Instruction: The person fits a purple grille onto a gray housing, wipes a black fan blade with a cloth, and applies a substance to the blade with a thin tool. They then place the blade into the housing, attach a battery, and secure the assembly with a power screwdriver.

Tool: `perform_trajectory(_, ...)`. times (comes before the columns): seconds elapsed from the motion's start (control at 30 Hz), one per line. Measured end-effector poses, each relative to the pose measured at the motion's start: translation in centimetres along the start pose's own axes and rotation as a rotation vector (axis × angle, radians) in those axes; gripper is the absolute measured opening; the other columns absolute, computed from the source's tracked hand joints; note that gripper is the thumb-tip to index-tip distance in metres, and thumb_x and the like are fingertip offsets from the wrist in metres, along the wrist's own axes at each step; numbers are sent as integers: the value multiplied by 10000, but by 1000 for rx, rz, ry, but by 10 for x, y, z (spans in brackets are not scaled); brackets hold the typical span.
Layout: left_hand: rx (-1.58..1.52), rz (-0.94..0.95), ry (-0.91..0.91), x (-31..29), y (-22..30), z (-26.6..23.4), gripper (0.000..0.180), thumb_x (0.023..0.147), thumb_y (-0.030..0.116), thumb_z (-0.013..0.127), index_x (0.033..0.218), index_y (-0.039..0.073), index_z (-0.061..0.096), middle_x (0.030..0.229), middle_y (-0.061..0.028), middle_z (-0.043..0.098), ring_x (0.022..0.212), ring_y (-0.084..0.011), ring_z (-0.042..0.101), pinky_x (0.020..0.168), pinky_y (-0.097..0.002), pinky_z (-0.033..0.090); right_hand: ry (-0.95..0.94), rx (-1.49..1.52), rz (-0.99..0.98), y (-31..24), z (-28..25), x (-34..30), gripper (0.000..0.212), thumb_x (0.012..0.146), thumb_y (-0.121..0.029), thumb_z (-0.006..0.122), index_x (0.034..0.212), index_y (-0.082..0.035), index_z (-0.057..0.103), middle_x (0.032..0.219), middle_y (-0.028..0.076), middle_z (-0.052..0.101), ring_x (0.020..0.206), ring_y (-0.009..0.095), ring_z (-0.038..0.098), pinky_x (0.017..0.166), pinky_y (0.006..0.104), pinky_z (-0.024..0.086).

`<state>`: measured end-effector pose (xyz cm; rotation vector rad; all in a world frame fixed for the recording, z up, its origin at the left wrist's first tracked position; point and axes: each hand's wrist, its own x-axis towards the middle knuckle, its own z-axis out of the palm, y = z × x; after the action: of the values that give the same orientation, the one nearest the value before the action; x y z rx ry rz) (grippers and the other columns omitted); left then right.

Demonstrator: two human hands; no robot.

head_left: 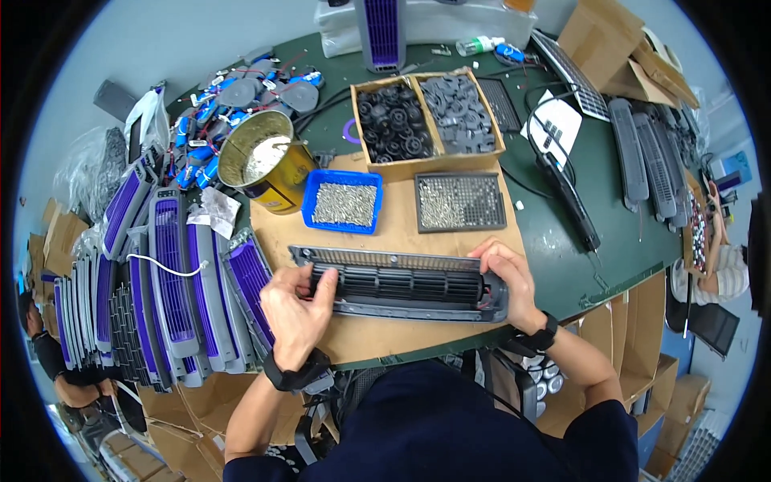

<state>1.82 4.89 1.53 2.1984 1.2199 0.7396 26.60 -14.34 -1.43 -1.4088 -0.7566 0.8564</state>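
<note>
Near centre: housing [409, 310], roller [401, 284]; probably light, stiff; best hold: ends; left hand [297, 312], thumb on roller, pinch unclear; right hand [514, 281], pinching rim.

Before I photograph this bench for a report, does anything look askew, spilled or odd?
A white cable straggles loosely over the purple-and-grey fan housings, and a stray white scrap litters the green tabletop near the electric screwdriver. No damage stands out.

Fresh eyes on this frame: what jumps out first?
Probably the purple slatted housings bunched at left. Then, front and centre, a long grey housing with a black roller, left hand at the roller's left end, right hand gripping the housing. Just beyond: a blue tray of small metal pieces.
</note>
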Motion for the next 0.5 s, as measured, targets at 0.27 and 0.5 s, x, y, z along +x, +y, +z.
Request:
perform_trajectory(0.27, -222, 180, -164, -17, 27, -12, 520, 732, 276, 826, 1109, -44, 666, 913, -177, 693, 767, -273, 688, 690, -335, 553, -324, -789, -194, -116, -9, 84, 77, 845, -29, 651, 894, 18, 615, 791, 39, 622, 737, 93, 600, 687, 258, 497)
perform_trajectory(0.5, -93, 489, -272, -32, 20, -21, 435, 631, 180, 865, 1016, 51, 708, 1091, -127, 634, 847, -272, 661, 724, -331, 554, -236, -1088, -630, -81, 42, 206, 223, 737, -88, 759, 929, 8, 697, 887, 177, 680, 773, 315, 667, 708, 382, 529)
